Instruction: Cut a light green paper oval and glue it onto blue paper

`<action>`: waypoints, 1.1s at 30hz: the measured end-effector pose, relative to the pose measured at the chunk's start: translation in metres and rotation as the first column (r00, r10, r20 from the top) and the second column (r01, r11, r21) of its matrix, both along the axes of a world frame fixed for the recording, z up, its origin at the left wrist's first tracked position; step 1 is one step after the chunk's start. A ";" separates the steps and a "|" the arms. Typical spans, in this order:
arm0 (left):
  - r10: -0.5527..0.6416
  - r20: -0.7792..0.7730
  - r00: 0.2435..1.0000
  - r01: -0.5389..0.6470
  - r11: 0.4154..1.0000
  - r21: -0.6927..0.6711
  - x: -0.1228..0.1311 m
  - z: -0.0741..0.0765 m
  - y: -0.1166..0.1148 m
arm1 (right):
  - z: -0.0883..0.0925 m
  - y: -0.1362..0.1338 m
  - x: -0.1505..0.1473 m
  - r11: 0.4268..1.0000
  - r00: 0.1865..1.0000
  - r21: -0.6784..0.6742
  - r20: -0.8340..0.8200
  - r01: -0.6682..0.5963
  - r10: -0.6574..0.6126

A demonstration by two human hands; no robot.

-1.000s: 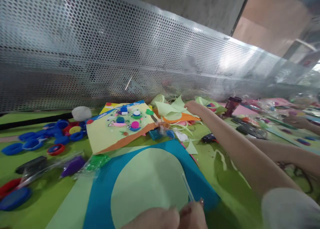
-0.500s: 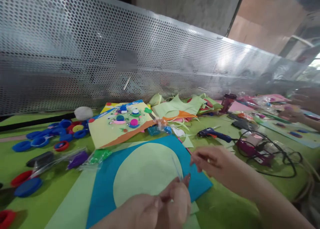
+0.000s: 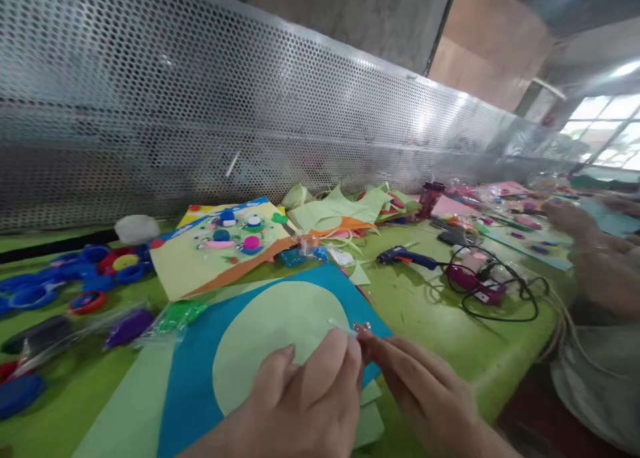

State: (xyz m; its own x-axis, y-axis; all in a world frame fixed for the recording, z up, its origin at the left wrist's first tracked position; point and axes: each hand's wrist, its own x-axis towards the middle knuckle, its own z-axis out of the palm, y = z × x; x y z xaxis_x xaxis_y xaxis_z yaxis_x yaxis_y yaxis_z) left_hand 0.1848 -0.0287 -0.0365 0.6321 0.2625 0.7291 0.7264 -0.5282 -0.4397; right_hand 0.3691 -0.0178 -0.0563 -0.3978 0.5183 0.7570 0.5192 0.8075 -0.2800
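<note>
My left hand [image 3: 310,385] is closed over the paper, holding a thin, translucent whitish strip [image 3: 341,326] whose end pokes out past the fingers. The strip's exact kind is unclear. Against it from the right comes my right hand [image 3: 425,378], fingertips pinched together near the strip; what they grip is hidden. Below both hands lies a pale green paper oval [image 3: 265,325] on a blue sheet [image 3: 187,378]. A larger pale green sheet [image 3: 125,405] sticks out from under the blue one.
Behind is a decorated yellow card [image 3: 185,265] beside paper scraps [image 3: 340,211]. A glue gun [image 3: 407,257] with a coiled black cable [image 3: 500,318] lies right. Blue bottle caps [image 3: 75,271] and bagged clay [image 3: 127,328] lie left. Another person's hand [image 3: 600,265] is far right.
My right hand has come down and left to meet my left hand, its fingers now pinched. The strip shows less and lies flatter. The whole view has turned rightward.
</note>
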 end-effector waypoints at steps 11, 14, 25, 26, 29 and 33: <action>-0.207 -0.149 0.967 0.188 0.974 -0.130 0.009 -0.019 0.005 | 0.028 0.078 0.045 0.883 0.929 -0.302 0.029 0.360 -0.369; -0.301 -0.190 0.935 0.251 0.936 -0.246 0.006 -0.032 0.016 | 0.024 0.118 0.050 0.841 0.936 -0.410 0.146 0.353 -0.321; -0.416 -0.143 0.898 0.207 0.686 -0.697 -0.011 -0.045 0.033 | 0.031 0.150 0.028 0.715 0.865 -0.566 0.489 0.410 -0.110; -0.417 -0.141 0.898 0.212 0.690 -0.692 -0.011 -0.044 0.033 | 0.030 0.152 0.028 0.704 0.870 -0.582 0.481 0.407 -0.105; -0.401 -0.087 0.912 0.229 0.672 -0.704 -0.013 -0.033 0.036 | 0.024 0.157 0.032 0.689 0.903 -0.621 0.413 0.374 -0.117; 0.006 0.091 0.996 0.081 0.387 -0.919 -0.006 -0.004 0.051 | 0.016 0.158 0.043 0.724 0.964 -0.641 0.223 0.255 -0.142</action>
State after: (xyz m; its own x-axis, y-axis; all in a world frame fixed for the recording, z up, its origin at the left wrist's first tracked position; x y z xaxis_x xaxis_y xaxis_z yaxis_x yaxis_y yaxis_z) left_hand 0.1785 0.0219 -0.0401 0.6210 0.7778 0.0968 0.6985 -0.6052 0.3820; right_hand 0.4125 0.1402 -0.0404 -0.3046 0.9428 0.1351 0.7263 0.3217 -0.6075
